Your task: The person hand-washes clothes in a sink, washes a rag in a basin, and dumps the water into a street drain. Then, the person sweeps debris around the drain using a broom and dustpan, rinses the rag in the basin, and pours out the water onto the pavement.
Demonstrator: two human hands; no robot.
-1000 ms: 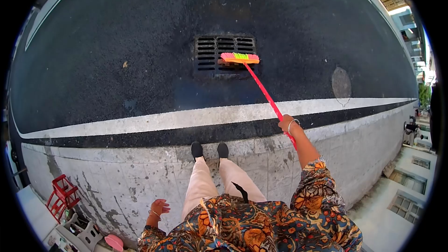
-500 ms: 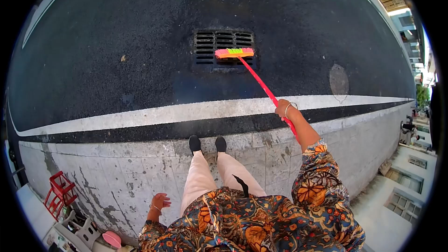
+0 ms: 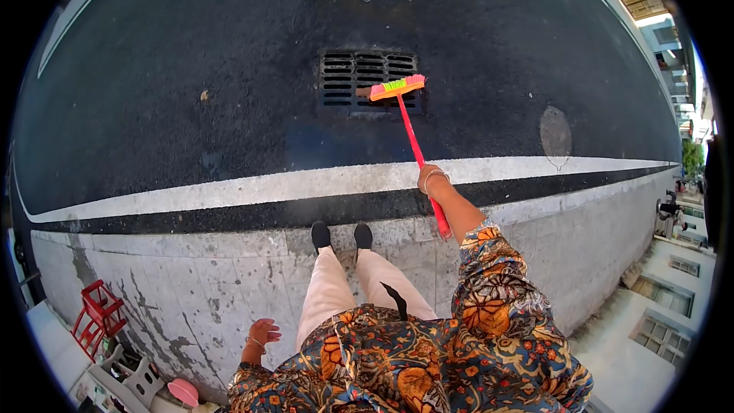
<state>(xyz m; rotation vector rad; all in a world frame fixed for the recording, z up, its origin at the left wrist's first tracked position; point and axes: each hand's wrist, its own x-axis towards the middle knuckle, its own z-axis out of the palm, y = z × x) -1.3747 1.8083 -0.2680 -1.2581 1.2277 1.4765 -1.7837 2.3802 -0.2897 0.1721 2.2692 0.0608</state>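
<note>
Fingers of left hand (image 3: 263,332) loosely curled, nothing in them, well this side of drain grate (image 3: 354,76); right hand (image 3: 433,178) wrapped round broom handle (image 3: 408,125), nearer the grate; broom head (image 3: 397,88) over grate's right part, contact unclear

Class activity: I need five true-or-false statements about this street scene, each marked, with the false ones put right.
1. The person's right hand is closed around the red broom handle. True.
2. The left hand also holds the handle. False: the left hand is apart from it.
3. The orange broom head overlaps the dark rectangular slotted drain grate in this view. True.
4. The broad white painted stripe lies beyond the grate. False: the stripe runs between grate and person.
5. The person wears dark shoes. True.
</note>
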